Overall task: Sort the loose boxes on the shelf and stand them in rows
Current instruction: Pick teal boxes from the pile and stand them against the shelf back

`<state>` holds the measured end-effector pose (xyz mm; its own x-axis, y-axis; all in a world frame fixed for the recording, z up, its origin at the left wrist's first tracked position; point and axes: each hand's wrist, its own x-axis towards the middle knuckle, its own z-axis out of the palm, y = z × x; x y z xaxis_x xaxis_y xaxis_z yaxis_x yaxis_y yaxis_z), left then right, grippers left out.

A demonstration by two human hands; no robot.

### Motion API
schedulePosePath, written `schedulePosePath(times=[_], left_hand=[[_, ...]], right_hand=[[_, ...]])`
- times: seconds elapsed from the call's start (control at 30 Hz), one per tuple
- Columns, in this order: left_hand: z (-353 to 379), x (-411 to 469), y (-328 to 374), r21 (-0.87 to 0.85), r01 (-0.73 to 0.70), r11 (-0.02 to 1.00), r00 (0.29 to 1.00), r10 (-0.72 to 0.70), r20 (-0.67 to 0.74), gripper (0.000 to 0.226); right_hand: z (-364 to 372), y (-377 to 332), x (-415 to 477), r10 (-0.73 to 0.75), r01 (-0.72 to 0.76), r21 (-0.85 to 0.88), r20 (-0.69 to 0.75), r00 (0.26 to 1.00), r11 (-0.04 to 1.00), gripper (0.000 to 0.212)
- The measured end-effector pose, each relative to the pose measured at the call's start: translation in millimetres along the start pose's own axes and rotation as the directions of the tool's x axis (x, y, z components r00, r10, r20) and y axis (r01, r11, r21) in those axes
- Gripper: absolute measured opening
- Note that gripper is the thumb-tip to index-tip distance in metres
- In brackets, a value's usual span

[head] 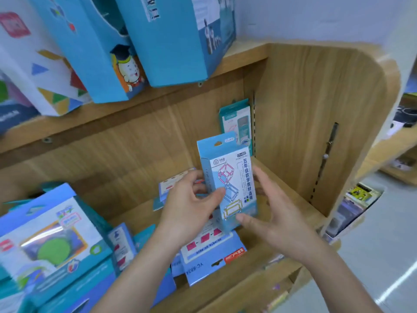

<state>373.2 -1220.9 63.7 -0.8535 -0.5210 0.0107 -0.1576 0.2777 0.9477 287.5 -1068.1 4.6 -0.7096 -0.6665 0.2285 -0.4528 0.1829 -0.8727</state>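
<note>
Gripping the light-blue geometry-frame box (228, 184) upright above the wooden shelf (282, 188), the left hand (187, 213) pinches its left edge, thumb on the front. Beside its right edge the right hand (268, 213) spreads open, and whether its fingertips touch is hard to tell. Under it lies a flat blue box (209, 256); a teal box (237, 123) stands in the back corner.

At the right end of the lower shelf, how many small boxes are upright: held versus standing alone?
Held in the left hand: 1, the cube-frame box
Standing alone: 1, the corner box
Total: 2
</note>
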Motion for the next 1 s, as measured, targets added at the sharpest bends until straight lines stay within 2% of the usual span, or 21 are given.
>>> schedulePosePath(times=[0.03, 0.1, 0.17, 0.2, 0.23, 0.3, 0.33, 0.37, 0.43, 0.5, 0.6, 0.67, 0.7, 0.87, 1.0], left_hand=[[2.1, -7.2, -1.7, 0.017, 0.000, 1.000, 0.999, 0.001, -0.045, 0.024], [6.4, -19.6, -3.4, 0.031, -0.007, 0.999, 0.999, 0.008, -0.040, 0.031], [5.3, -28.3, -4.0, 0.050, -0.044, 0.998, 0.995, 0.040, 0.089, 0.034], [-0.6, -28.2, -5.9, 0.127, -0.103, 0.987, 0.988, 0.087, 0.127, 0.033], [-9.9, -24.3, -9.7, 0.284, -0.192, 0.939, 0.979, 0.164, 0.119, 0.030], [-32.5, -9.5, -18.1, 0.636, -0.309, 0.707, 0.939, 0.331, 0.089, 0.025], [-44.0, -0.1, -24.3, 0.735, -0.297, 0.610, 0.937, 0.335, 0.101, 0.027], [-53.3, 8.5, -29.5, 0.797, -0.254, 0.548, 0.954, 0.276, 0.115, 0.035], [-65.0, 23.9, -41.4, 0.870, -0.140, 0.472, 0.990, 0.073, 0.120, 0.061], [-65.4, 34.5, -51.2, 0.894, -0.115, 0.433, 0.991, -0.017, 0.135, 0.068], [-60.1, 40.0, -60.9, 0.932, -0.161, 0.323, 0.987, 0.069, 0.147, 0.044], [-65.9, 37.8, -57.3, 0.967, -0.125, 0.223, 0.986, 0.133, 0.097, 0.038], [-72.6, 36.2, -54.5, 0.974, -0.099, 0.205, 0.983, 0.173, 0.064, 0.034], [-118.9, 11.8, -24.1, 0.954, 0.010, 0.299, 0.904, 0.405, -0.137, 0.010], [-150.6, -14.2, -9.3, 0.870, 0.063, 0.489, 0.827, 0.462, -0.319, 0.016]], right_hand=[[7.4, -6.8, -0.6, -0.018, 0.019, -0.105, 0.011, 1.000, 0.994, 0.100], [22.4, -13.1, -2.5, 0.022, -0.029, -0.154, -0.046, 0.999, 0.988, 0.116], [29.2, -9.4, -4.9, 0.082, -0.095, -0.079, -0.160, 0.984, 0.992, 0.115], [28.6, -7.0, -5.8, 0.108, -0.122, -0.062, -0.202, 0.974, 0.991, 0.113], [25.5, -4.5, -6.6, 0.123, -0.145, -0.085, -0.226, 0.966, 0.986, 0.113], [15.3, -2.6, -8.7, 0.156, -0.206, -0.185, -0.252, 0.955, 0.961, 0.115], [10.1, -2.1, -9.2, 0.183, -0.243, -0.222, -0.259, 0.948, 0.944, 0.116], [6.2, -1.5, -9.3, 0.206, -0.273, -0.251, -0.261, 0.943, 0.929, 0.116], [2.6, -1.9, -8.2, 0.229, -0.305, -0.335, -0.249, 0.941, 0.891, 0.112], [3.9, 1.0, -4.7, 0.253, -0.333, -0.432, -0.234, 0.939, 0.838, 0.108], [12.0, 6.9, -1.2, 0.314, -0.370, -0.493, -0.195, 0.929, 0.788, 0.105], [17.1, 10.0, -0.5, 0.344, -0.381, -0.488, -0.168, 0.924, 0.786, 0.105], [18.6, 10.6, -0.6, 0.346, -0.380, -0.481, -0.162, 0.924, 0.790, 0.105], [15.7, -12.4, 2.6, 0.234, -0.288, -0.403, -0.178, 0.956, 0.869, 0.102], [31.0, -51.9, 11.1, 0.178, -0.194, -0.406, -0.076, 0.981, 0.893, 0.096]])
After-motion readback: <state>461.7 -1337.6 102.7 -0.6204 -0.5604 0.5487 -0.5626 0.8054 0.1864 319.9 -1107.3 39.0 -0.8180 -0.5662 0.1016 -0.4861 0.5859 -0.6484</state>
